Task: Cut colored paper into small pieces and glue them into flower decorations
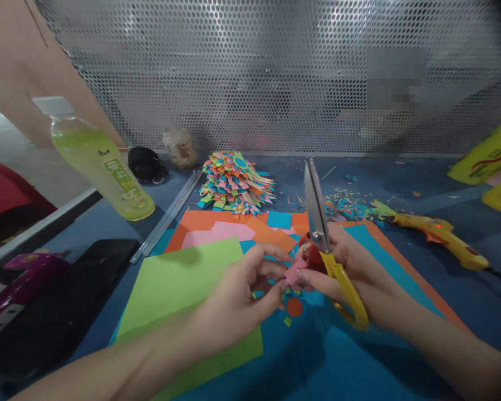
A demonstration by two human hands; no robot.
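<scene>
**Q:** What kind of place does the figure show?

**A:** A paper-craft workbench. The blue tabletop (404,178) carries loose coloured sheets, a green sheet (179,284) over an orange sheet (209,220). With them are yellow-handled scissors (322,245), a pink scrap (294,273) and a yellow glue gun (438,234).

**Q:** Which marks of work are visible?

**A:** Paper trimmings (346,200) lie scattered near the glue gun. A many-coloured paper ornament (236,181) sits at the back.

**Q:** And the surroundings?

**A:** A perforated metal screen (275,72) closes off the bench's far side, which suggests a workshop station rather than a home table. A drink bottle (100,161) is at the left.
</scene>
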